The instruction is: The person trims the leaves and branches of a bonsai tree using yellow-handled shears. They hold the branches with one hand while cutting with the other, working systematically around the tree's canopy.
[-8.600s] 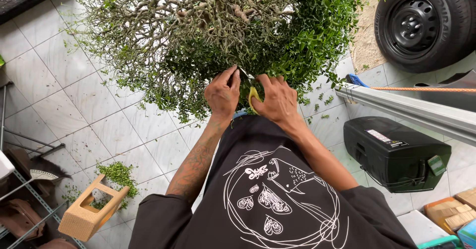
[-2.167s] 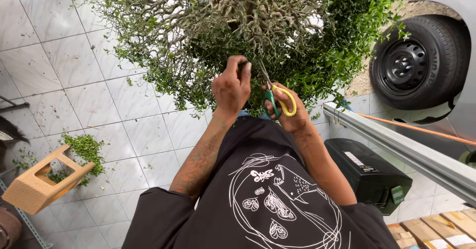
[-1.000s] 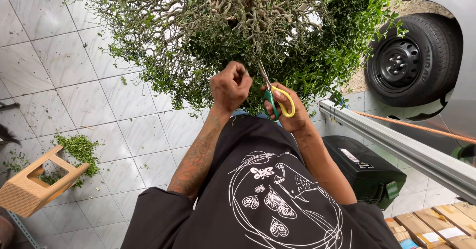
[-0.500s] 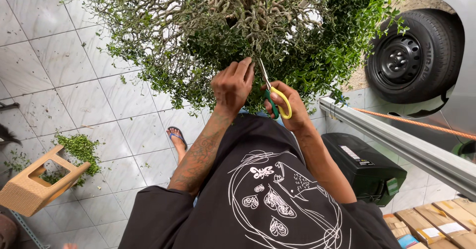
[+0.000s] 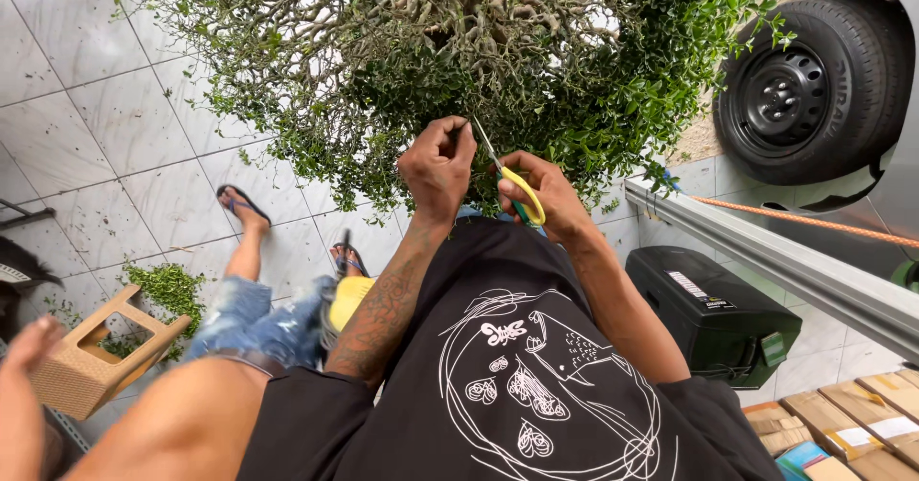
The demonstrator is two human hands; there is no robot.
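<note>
My left hand (image 5: 437, 160) pinches a twig of the bush (image 5: 459, 50) while my right hand (image 5: 536, 189) grips the yellow-handled scissors (image 5: 507, 179) just beside it: mid-trim, blades must close on that twig next.

The bush (image 5: 459, 69) hangs ahead of me, over the tiled floor (image 5: 115, 146). My left hand (image 5: 437, 163) and right hand (image 5: 541, 194) meet at its lower edge, the scissors (image 5: 512, 184) in the right one, blades up into the twigs. Left of me another person (image 5: 258, 299) stands in sandals, a wooden stool (image 5: 105, 347) beyond them. On my right a case (image 5: 713, 313) sits below a rail (image 5: 775, 261), a car wheel (image 5: 814, 89) behind it.
</note>
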